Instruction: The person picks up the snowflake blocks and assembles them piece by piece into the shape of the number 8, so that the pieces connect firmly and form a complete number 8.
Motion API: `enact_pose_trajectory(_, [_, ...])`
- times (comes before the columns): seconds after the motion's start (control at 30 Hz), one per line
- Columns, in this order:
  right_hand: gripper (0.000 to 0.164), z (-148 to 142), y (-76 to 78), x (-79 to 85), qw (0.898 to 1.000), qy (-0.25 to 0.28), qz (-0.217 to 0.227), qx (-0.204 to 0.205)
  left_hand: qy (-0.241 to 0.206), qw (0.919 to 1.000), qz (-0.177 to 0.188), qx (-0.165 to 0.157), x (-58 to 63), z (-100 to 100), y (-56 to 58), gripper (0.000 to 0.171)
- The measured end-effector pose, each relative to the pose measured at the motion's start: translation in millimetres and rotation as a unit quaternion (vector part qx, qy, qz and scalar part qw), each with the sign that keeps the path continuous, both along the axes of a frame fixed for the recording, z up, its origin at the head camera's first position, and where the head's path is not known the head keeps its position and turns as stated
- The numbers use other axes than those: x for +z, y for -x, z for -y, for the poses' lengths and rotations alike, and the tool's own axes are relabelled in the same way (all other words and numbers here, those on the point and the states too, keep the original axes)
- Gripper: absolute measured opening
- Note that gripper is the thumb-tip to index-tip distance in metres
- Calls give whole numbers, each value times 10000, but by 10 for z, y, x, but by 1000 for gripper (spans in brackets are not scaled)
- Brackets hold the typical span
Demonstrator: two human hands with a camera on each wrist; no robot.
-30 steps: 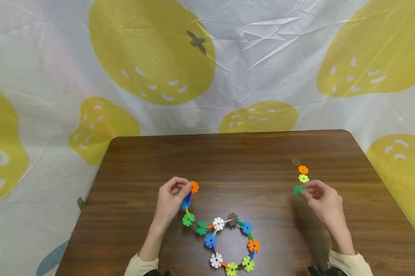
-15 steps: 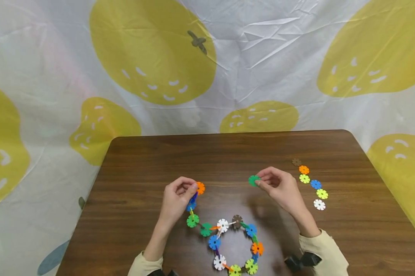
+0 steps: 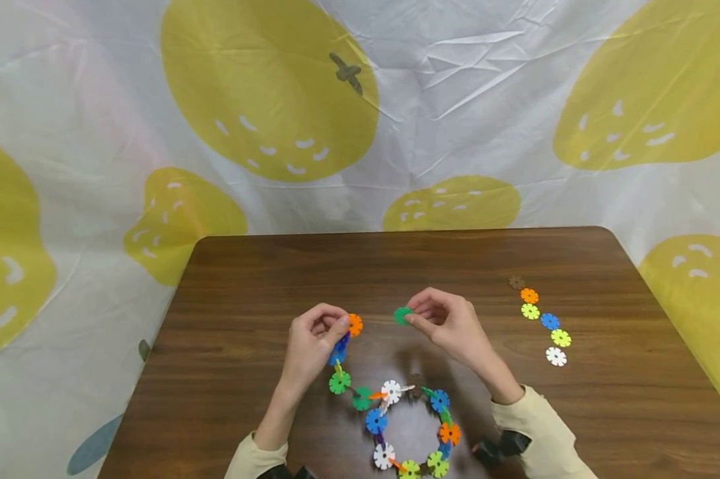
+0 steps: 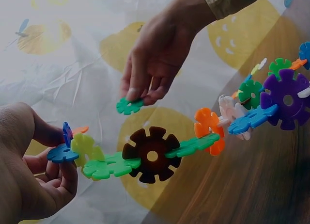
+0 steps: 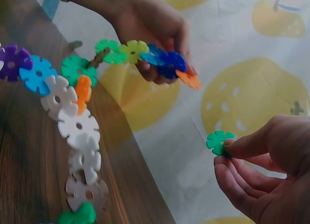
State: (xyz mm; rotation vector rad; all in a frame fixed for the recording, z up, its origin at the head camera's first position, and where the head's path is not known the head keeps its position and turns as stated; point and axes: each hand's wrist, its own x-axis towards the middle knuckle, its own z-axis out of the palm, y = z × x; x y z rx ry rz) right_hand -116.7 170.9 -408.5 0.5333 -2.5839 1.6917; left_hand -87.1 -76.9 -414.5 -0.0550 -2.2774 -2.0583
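My left hand (image 3: pixel 312 340) holds the upper end of a chain of notched plastic snowflake discs, its fingers and thumb by the dark blue disc (image 5: pixel 170 64) just below the orange end disc (image 3: pixel 355 324). From there the chain hangs past a green disc (image 3: pixel 339 382) and joins a closed ring of many-coloured discs, where a white disc (image 3: pixel 390 391) sits. A loose green disc (image 3: pixel 402 315) is pinched between thumb and fingers of my right hand (image 3: pixel 452 327), a short gap to the right of the orange end. In the left wrist view a brown disc (image 4: pixel 138 158) links two green ones.
Several loose discs lie in a crooked line on the right of the brown wooden table (image 3: pixel 264 266), from a brown disc (image 3: pixel 516 283) down to a white disc (image 3: pixel 555 356). A fruit-patterned cloth (image 3: pixel 408 133) hangs behind the table's far edge.
My right hand has lifted the green disc away from the loose row and carried it left, close to the chain's orange end. My left hand, with the chain, has shifted slightly right.
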Motion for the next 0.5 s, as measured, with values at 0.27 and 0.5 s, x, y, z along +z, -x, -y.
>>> enact_pose_trajectory(0.27, [11,211,-34,15,9971,-155,-723,155,-62,9999,-97,1,10,-29,2,9])
enact_pose_trajectory(0.5, [19,390,-142,55,9767,-597,-2061,36,-96,9999,-122,-28,30,-46,-6,11])
